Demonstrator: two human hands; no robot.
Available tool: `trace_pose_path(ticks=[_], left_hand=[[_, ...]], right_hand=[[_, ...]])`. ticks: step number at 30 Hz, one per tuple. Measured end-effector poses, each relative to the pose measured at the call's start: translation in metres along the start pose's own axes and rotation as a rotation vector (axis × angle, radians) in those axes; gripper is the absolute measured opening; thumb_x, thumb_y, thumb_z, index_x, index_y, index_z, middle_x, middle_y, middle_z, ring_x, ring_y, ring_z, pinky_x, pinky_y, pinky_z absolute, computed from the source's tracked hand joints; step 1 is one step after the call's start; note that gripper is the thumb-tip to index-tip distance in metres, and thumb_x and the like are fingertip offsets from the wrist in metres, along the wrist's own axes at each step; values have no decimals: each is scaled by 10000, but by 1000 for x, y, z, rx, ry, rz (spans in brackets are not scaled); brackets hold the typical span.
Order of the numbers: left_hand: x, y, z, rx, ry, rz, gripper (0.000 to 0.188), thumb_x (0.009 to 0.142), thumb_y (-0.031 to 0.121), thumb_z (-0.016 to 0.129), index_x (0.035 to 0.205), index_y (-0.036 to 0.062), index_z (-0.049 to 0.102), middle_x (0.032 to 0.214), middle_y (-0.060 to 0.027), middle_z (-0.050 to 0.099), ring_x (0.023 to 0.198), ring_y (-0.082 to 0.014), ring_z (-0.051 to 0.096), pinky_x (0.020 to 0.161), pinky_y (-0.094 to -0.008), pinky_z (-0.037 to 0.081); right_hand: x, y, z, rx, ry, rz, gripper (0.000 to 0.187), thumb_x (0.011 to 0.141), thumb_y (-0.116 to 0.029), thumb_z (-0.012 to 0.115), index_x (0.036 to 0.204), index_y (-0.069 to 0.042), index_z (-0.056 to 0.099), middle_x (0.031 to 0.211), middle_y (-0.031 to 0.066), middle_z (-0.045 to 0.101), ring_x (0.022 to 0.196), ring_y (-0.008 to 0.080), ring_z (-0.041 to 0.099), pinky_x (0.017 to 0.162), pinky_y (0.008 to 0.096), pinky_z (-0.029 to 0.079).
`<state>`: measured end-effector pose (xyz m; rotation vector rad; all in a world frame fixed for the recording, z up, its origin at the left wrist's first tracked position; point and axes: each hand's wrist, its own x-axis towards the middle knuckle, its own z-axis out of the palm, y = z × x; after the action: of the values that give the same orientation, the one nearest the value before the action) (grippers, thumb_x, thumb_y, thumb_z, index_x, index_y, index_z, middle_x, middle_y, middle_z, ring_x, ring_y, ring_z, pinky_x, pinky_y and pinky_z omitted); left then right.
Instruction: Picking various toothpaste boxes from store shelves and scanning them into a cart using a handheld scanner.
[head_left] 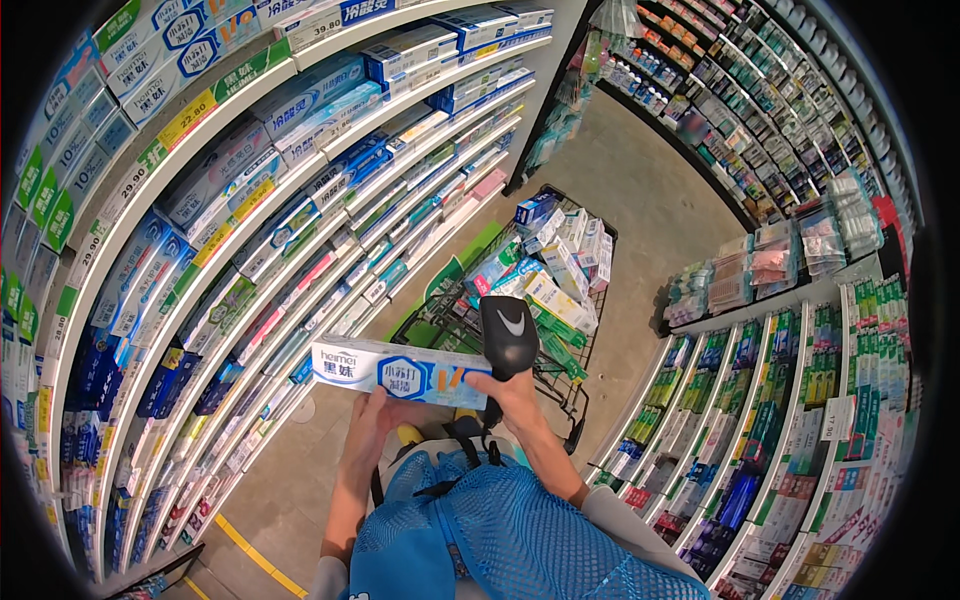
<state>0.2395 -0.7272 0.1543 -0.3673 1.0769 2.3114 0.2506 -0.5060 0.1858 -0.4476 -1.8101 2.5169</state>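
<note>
In front of my body, a white and blue toothpaste box [407,371] lies level across my hands. My left hand [376,418] grips its left part from below and behind, with some fingers hidden by the box. My right hand [514,398] is wrapped round the handle of a black handheld barcode scanner [509,337], and its thumb rests against the right end of the box. The scanner's head stands up just beyond that end. Past my hands is a black wire shopping cart [432,318], heaped with boxes and packets.
On the left, a tall curved-looking shelf [300,155] carries rows of toothpaste boxes. Another shelf [690,430] on the right holds green, red and purple packs. Hanging packets [770,262] stick out above it. Floor [625,150] runs on beyond the cart toward further shelves.
</note>
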Motion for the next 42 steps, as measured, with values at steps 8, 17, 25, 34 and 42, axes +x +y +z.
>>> trace_pose_path(ticks=[8,17,25,34,42], left_hand=[[-28,78,61,1423,81,573,304,894,294,545,924,4,634,749,-115,634,725,-213,630,651,-315,485],[51,53,-7,1173,-273,-292,485,968,404,398,1037,-21,621,785,-23,606,684,-94,515,673,-281,451],[66,63,-21,839,-111,-400,661,927,535,392,1304,-4,454,1239,-126,517,1088,-189,496,918,-287,407],[92,78,-56,1065,-113,28,531,929,458,427,1156,-8,544,1172,-117,542,1048,-175,488,921,-314,391],[13,287,123,1605,563,1119,271,876,263,537,1024,37,519,867,-200,589,823,-363,576,697,-408,448]], right_hand=[[23,2,-17,-110,-106,134,482,683,-69,756,1116,0,556,1073,56,589,979,146,537,861,276,406],[14,-8,-11,69,-60,295,409,839,-220,657,1130,4,478,904,94,617,703,166,638,595,298,558],[-24,-23,-16,-497,-404,-103,436,690,-168,783,1028,9,571,904,89,649,782,143,585,746,289,471],[-9,-13,-24,-368,-279,123,212,719,-95,760,791,-6,582,667,45,603,566,127,571,546,286,458],[0,15,-62,-179,-43,201,199,736,-70,751,827,14,595,687,52,605,535,118,556,495,277,443]])
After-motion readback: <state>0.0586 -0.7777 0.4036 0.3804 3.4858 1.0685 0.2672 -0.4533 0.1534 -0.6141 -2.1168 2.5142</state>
